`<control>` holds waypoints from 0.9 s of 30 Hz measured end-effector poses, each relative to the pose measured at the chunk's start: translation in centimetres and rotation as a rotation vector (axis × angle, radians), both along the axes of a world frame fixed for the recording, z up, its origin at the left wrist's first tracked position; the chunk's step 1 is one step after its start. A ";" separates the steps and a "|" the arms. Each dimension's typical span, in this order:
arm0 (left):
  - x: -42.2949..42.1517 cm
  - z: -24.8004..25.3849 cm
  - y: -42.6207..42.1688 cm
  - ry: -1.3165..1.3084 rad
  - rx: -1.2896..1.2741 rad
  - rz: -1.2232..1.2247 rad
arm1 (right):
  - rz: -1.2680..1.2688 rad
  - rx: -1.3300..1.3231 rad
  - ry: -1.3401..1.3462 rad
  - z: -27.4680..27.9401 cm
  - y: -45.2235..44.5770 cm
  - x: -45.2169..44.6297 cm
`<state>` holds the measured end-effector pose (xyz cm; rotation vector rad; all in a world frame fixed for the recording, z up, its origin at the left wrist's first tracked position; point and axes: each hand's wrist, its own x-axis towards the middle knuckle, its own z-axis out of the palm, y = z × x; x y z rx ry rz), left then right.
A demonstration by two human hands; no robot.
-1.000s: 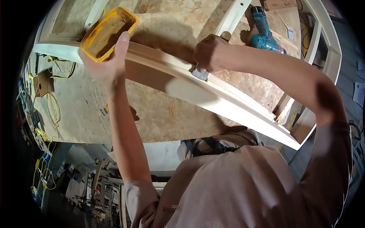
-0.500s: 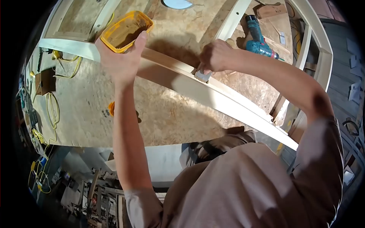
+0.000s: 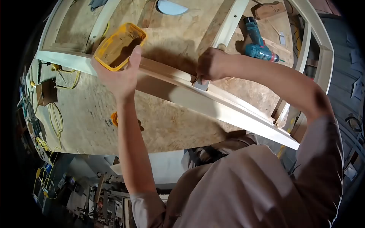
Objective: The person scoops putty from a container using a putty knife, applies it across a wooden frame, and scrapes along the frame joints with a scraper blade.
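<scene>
My left hand is wrapped round a yellow plastic tub, tilted so its inside shows, with brown paste smeared on its walls. The tub is above the long pale beam of a wooden frame. Closed in a fist, my right hand grips a putty knife; part of its handle end sticks out above the fist. The wide blade is down at the beam, where a crosspiece meets it. My fingers hide the rest of the knife.
A teal cordless drill lies right of my right hand. On the plywood bench are a brown box, yellow cord and an orange object. A white half-round piece lies at the back.
The tub has shifted slightly left and down with my left hand. My right hand and the putty knife have dropped a little at the joint, the blade's angle changing. The whole view has shifted slightly.
</scene>
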<state>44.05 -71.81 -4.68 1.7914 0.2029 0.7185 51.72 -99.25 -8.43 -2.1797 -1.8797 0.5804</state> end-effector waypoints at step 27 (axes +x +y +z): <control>-0.1 0.0 -0.1 -0.032 0.066 -0.006 | -0.024 -0.278 -0.194 2.9 0.2 -4.4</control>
